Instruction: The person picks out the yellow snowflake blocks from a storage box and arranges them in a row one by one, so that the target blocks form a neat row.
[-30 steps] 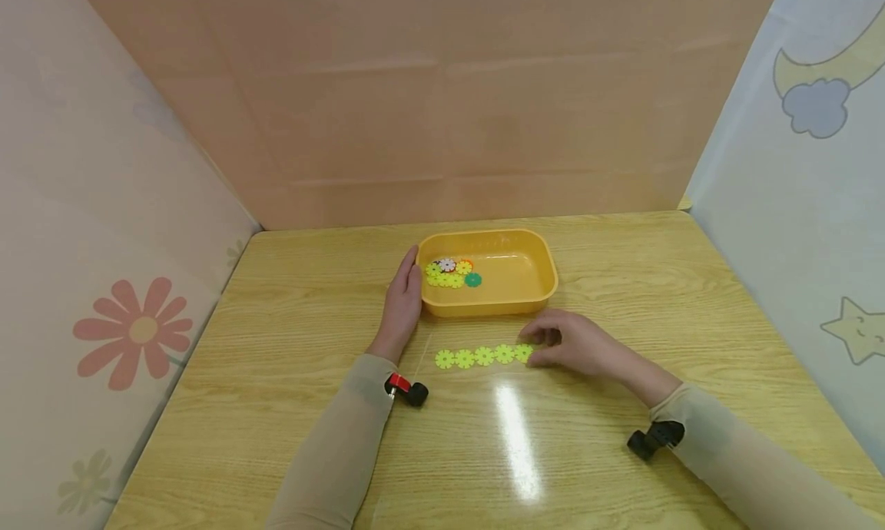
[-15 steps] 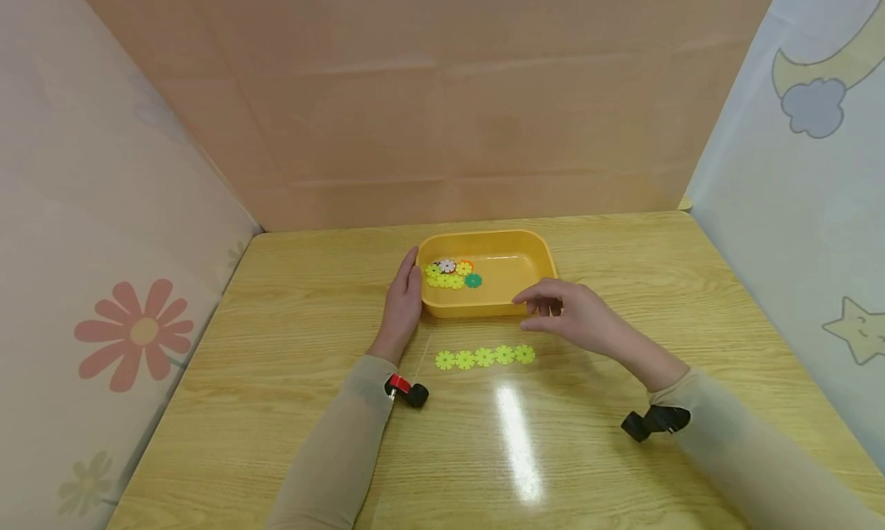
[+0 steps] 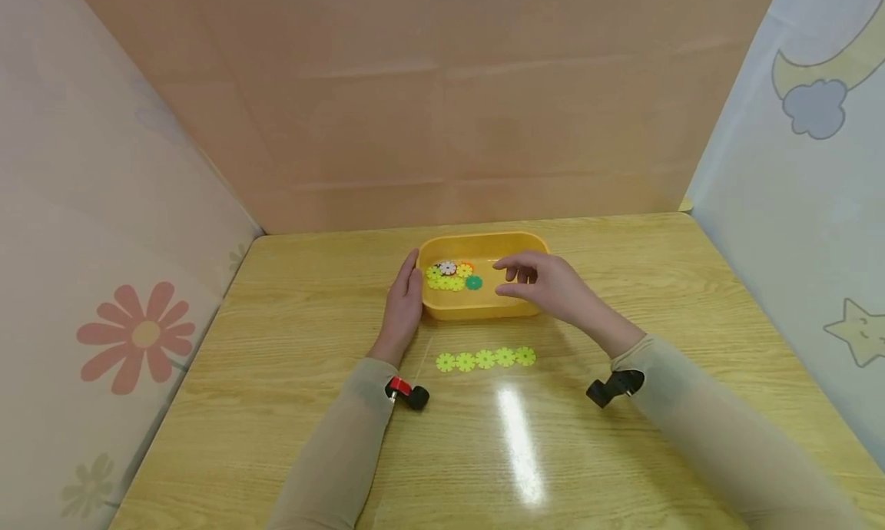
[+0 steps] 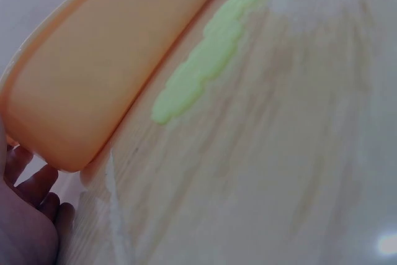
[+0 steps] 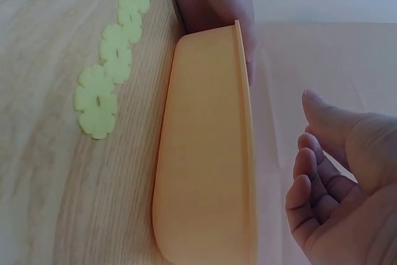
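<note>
My left hand [image 3: 402, 307] lies along the left end of a yellow plastic basin [image 3: 477, 312], its fingers against the outer wall. Over the basin's right half hovers my right hand [image 3: 542, 284], thumb and fingers apart with nothing between them, as the right wrist view also shows. Inside, at the left, sit several flower-shaped plastic discs: yellow ones [image 3: 452, 283], a white one [image 3: 448, 268] and a green one [image 3: 473, 283] nearest the right hand. In front of the basin, a row of joined yellow-green flower discs [image 3: 485, 359] lies flat on the table.
The wooden table [image 3: 311, 376] is bounded by a brown back panel [image 3: 442, 130] and patterned side walls. Each wrist wears a small black camera, such as the one on the right wrist [image 3: 614, 386]. A light reflection shines on the tabletop.
My right hand has left the right end of the disc row and moved up and forward over the basin. My left hand, the basin and the row stay put.
</note>
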`<action>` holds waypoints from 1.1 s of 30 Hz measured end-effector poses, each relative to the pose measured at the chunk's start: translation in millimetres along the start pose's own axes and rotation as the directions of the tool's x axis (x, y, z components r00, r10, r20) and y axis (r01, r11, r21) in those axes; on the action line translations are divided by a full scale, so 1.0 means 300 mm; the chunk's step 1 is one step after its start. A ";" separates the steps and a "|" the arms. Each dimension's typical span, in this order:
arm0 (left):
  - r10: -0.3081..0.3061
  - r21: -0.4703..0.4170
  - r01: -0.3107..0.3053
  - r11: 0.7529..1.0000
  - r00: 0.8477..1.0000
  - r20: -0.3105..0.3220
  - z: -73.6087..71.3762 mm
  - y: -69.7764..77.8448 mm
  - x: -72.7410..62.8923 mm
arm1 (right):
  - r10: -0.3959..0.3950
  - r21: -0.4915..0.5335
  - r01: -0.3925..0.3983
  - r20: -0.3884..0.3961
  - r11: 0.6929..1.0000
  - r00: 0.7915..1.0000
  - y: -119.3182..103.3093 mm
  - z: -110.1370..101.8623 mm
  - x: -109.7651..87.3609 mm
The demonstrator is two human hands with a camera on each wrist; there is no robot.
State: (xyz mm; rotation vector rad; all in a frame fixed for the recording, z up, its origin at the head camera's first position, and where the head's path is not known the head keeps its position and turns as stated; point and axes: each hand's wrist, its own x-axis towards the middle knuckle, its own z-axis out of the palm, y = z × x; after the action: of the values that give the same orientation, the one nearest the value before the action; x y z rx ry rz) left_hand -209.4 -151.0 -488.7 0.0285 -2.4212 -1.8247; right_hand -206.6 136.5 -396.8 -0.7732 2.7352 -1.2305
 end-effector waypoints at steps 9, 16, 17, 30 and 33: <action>-0.017 0.003 0.017 1.000 1.000 -0.008 0.002 -0.006 -0.002 | 0.023 0.015 -0.023 -0.002 1.000 1.000 0.016 0.040 0.112; -0.027 -0.002 0.027 1.000 1.000 -0.006 0.004 -0.008 0.003 | 0.021 -0.005 -0.021 -0.010 1.000 1.000 0.029 0.071 0.176; -0.025 0.000 0.025 1.000 1.000 -0.008 0.004 -0.008 0.003 | 0.024 -0.015 -0.024 -0.009 1.000 1.000 0.030 0.075 0.185; -0.029 0.007 0.029 1.000 1.000 -0.007 0.003 -0.013 0.004 | 0.074 -0.014 -0.074 0.037 0.997 0.997 0.079 0.126 0.271; -0.026 0.006 0.026 1.000 1.000 -0.009 0.003 -0.014 0.004 | 0.081 -0.013 -0.081 0.047 0.997 0.996 0.094 0.140 0.287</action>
State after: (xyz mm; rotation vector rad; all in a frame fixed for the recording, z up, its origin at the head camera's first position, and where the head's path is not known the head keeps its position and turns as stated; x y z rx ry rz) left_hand -210.9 -151.3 -492.9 0.0691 -2.4319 -1.8239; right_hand -283.9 83.9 -432.0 -0.6762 2.7089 -1.1676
